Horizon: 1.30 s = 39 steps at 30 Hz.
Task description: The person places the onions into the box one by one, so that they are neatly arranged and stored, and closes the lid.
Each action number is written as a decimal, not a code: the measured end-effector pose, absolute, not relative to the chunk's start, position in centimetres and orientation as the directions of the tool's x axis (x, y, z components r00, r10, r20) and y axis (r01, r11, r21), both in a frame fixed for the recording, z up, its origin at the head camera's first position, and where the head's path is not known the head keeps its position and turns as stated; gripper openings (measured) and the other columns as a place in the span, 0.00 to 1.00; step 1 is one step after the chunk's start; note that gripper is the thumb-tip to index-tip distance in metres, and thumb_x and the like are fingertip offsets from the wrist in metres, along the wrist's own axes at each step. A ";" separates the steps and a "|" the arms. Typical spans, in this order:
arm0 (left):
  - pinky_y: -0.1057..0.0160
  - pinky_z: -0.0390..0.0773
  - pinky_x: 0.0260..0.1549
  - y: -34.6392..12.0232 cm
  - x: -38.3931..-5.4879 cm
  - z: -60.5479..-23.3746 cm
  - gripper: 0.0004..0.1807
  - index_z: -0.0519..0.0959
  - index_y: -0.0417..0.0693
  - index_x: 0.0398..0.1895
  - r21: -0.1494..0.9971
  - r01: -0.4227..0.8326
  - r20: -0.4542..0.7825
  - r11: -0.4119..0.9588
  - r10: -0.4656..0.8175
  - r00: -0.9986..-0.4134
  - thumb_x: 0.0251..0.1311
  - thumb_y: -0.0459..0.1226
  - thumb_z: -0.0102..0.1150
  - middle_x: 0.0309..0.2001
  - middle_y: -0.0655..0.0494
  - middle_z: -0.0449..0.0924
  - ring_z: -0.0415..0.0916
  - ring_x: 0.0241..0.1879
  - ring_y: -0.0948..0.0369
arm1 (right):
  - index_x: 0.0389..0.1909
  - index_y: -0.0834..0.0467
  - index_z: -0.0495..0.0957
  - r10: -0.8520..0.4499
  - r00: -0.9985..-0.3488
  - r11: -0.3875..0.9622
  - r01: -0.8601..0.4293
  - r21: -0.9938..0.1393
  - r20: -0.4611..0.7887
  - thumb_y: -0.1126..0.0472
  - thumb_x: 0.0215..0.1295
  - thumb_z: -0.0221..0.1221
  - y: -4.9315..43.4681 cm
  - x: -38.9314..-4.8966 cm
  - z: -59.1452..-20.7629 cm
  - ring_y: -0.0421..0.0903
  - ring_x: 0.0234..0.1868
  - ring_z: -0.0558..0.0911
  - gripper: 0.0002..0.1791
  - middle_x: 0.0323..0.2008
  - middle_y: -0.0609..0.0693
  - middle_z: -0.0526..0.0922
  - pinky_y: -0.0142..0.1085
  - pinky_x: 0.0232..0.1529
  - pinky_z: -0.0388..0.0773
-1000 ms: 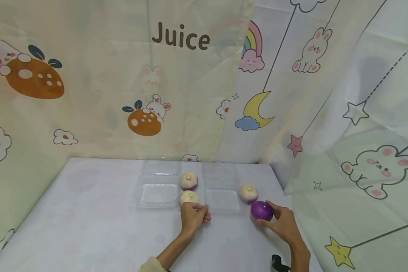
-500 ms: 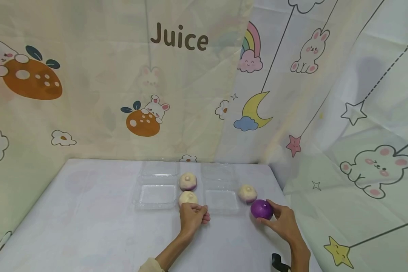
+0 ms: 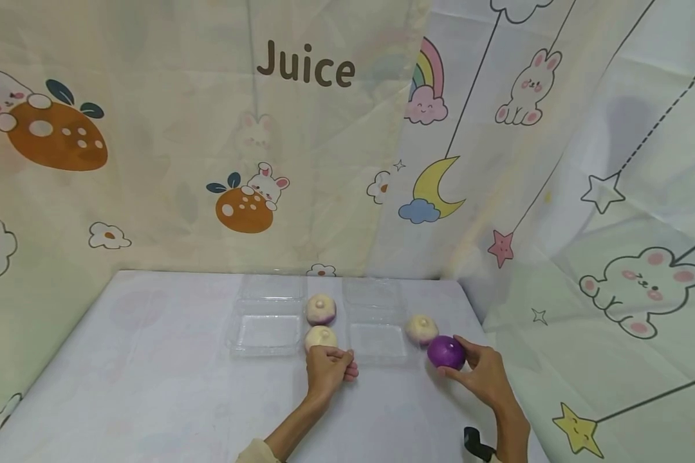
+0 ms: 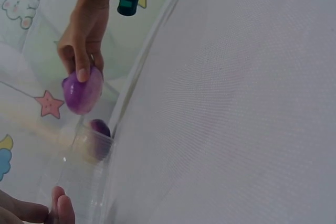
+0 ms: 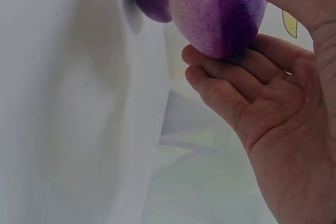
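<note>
In the head view my right hand [image 3: 483, 379] holds a purple turnip [image 3: 446, 353] between thumb and fingers, its white side showing in the right wrist view. Beneath it, in the right wrist view, the hand's shadow falls on the table. Another turnip [image 3: 422, 330], white end up, sits just behind the held one. My left hand [image 3: 329, 373] is low in front of the nearer middle turnip [image 3: 321, 337], overlapping its front, fingers loosely curled. No turnip shows between its fingers [image 4: 65, 209] in the left wrist view. A further turnip [image 3: 321, 309] stands right behind that one.
Two clear plastic boxes with lids folded back, a left box [image 3: 269, 331] and a right box [image 3: 378, 339], flank the middle turnips. The white table [image 3: 168, 386] meets printed cloth [image 3: 168, 212] behind and at the right. A black strap [image 3: 477, 444] is at my right wrist.
My right hand has shifted slightly away from me with the turnip in its grip. The left hand and the other turnips stay as they were.
</note>
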<state>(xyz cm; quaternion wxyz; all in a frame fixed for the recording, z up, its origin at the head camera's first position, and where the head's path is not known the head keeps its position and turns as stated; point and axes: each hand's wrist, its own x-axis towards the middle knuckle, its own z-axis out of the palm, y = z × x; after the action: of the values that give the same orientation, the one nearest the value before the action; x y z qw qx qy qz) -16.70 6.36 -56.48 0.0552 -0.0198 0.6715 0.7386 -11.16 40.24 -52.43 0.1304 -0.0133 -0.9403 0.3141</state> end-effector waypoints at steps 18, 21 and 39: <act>0.63 0.91 0.22 6.3 -16.6 -56.4 0.08 0.87 0.26 0.32 0.991 -0.101 -0.096 -0.089 0.059 -0.994 0.68 0.27 0.68 0.25 0.39 0.90 0.88 0.19 0.61 | 0.66 0.73 0.80 0.081 -0.965 0.792 -0.091 -0.604 0.251 0.50 0.52 0.86 39.6 -11.9 -51.7 0.68 0.60 0.89 0.47 0.60 0.71 0.86 0.61 0.56 0.90; 0.63 0.91 0.22 6.3 -16.7 -56.5 0.08 0.87 0.26 0.32 0.990 -0.112 -0.107 -0.087 0.059 -0.992 0.67 0.27 0.68 0.25 0.40 0.90 0.88 0.20 0.61 | 0.66 0.73 0.80 0.086 -0.965 0.788 -0.087 -0.610 0.248 0.50 0.52 0.86 39.5 -11.9 -51.8 0.68 0.61 0.88 0.47 0.61 0.71 0.86 0.61 0.57 0.89; 0.63 0.91 0.22 6.4 -16.6 -56.4 0.09 0.87 0.25 0.32 0.987 -0.125 -0.119 -0.098 0.064 -0.991 0.67 0.27 0.68 0.23 0.43 0.89 0.87 0.19 0.63 | 0.68 0.73 0.78 0.054 -0.971 0.769 -0.109 -0.630 0.233 0.49 0.54 0.85 38.8 -12.2 -51.5 0.69 0.64 0.86 0.48 0.64 0.71 0.84 0.62 0.59 0.88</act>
<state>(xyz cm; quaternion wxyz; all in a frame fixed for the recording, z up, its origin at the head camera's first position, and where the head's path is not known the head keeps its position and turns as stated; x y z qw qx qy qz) -16.58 6.41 -56.38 0.0637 -0.0230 0.6685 0.7406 -12.22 38.75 -51.45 0.1195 0.0148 -0.9328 0.3397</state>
